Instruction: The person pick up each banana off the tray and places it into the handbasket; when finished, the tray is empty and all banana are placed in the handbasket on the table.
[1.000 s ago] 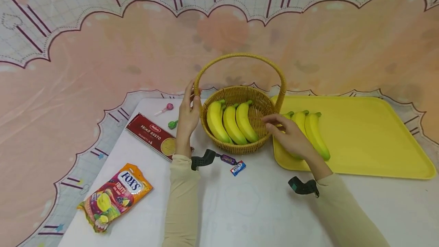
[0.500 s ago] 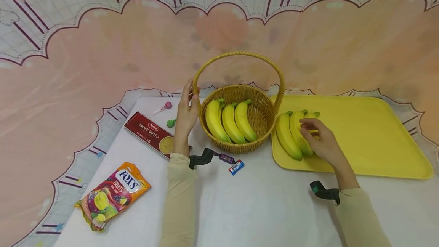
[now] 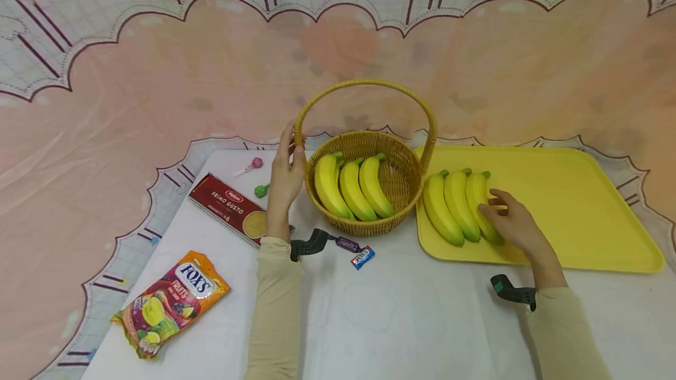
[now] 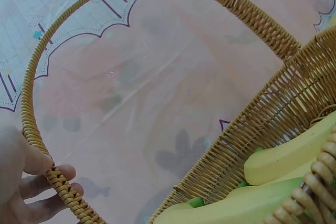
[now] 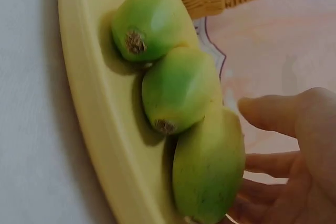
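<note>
The left hand (image 3: 287,179) grips the left side of the handle (image 3: 364,82) of a wicker basket (image 3: 364,228), its thumb on one side and its fingers on the other. The basket stands upright near the far edge of the tabletop (image 3: 401,315), with three bananas (image 3: 356,189) side by side in its left part. Three more bananas (image 3: 461,205) lie at the left end of a yellow tray (image 3: 570,210). Just beside the rightmost banana (image 3: 478,193), the right hand (image 3: 516,224) has its thumb and fingers parted and loosely bent; whether a hidden fingertip touches the fruit, I cannot tell surely. Toward the tabletop's left edge lie a red spaghetti box (image 3: 229,207) and, nearer the front, an orange candy bag (image 3: 171,304).
</note>
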The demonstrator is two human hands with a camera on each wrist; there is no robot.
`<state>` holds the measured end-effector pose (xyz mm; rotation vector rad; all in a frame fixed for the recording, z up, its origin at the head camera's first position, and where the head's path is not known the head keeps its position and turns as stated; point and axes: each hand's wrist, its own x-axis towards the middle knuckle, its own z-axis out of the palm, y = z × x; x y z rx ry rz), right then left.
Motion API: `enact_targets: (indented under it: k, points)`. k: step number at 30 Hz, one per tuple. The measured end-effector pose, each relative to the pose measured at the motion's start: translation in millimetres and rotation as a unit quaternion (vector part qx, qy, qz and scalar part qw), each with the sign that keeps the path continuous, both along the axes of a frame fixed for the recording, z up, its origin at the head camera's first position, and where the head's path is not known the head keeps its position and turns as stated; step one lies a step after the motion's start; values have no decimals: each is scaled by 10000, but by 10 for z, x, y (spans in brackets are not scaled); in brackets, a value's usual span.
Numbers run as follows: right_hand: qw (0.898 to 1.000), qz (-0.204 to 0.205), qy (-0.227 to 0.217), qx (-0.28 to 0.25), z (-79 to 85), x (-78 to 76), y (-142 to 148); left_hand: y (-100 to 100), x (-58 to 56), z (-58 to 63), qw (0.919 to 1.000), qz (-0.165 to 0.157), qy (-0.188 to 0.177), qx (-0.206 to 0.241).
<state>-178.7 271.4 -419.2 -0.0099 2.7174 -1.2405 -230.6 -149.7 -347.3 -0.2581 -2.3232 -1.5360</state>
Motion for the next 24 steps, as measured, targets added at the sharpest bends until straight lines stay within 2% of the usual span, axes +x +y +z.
enact_targets:
  k: [3, 6, 11, 24]
  points:
    - [9986, 207, -454, 153, 1, -8, 21, 31, 96, 108, 10000, -36, -17, 33]
    - [9975, 306, -595, 243, 18, -4, 25, 66, 177, 210, 10000, -43, -65, -12]
    - [9963, 378, -704, 299, 76, 27, 30, 83, 191, 238, 9999, -51, -100, 0]
    - [9955, 574, -734, -147, 224, 41, 41, 92, 165, 260, 9999, -11, -129, -19]
